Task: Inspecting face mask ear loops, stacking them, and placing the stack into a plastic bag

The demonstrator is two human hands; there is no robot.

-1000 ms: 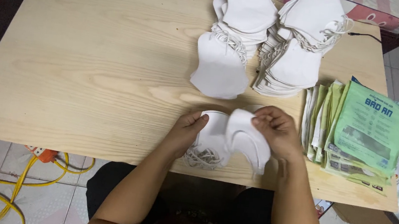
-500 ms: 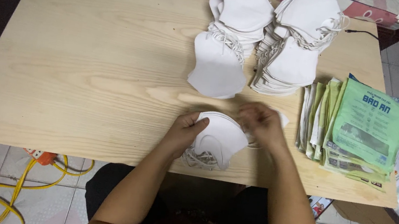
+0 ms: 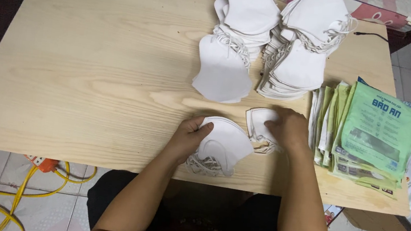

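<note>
Two hands [image 3: 190,137] [image 3: 290,131] each hold one white mask [image 3: 225,144] [image 3: 260,122].

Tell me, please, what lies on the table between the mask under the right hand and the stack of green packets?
Nothing but the right hand itself: it covers the small white mask, and only a narrow strip of bare table separates it from the green packets, seen from the head camera.

Arms: both forearms bare up to the bottom edge of the view; no sleeves show.
Hands: left hand [image 3: 190,138] and right hand [image 3: 290,131] bare, no gloves.
Jewellery: no ring, watch or bracelet can be made out.
Legs: dark, near-black clothing over the lap below the worktop edge.
Lap: a patch of red patterned fabric shows between the arms at the bottom.
</note>
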